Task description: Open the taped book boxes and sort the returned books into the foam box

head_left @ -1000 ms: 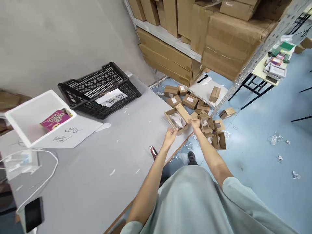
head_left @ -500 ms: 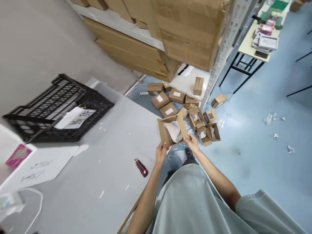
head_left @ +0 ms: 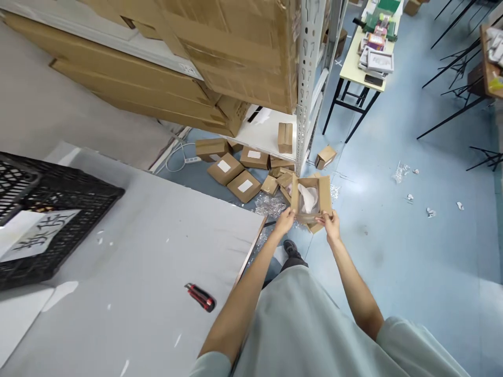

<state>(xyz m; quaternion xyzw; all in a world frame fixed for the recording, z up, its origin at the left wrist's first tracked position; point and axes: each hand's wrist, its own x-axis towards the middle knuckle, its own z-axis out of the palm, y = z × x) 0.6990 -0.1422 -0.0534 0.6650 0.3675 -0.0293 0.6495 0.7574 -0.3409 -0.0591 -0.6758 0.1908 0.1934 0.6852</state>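
Note:
An open cardboard box is held out over the floor between my two hands. Crumpled white paper lies inside it. My left hand grips the near left corner, fingers closed on the cardboard. On the near right side, my right hand is closed on a flap or edge of the same box. Behind and below it, more small cardboard boxes are partly hidden. A red and black box cutter lies on the grey table to the left of my left arm.
Several closed boxes with white labels lie on the floor beside clear plastic wrap. A metal shelf post rises behind them, by large cartons. A black crate stands on the table. Another table is farther back.
The box has moved rightward, off the table's edge and over the floor, with both hands still on it. My view has turned to the right.

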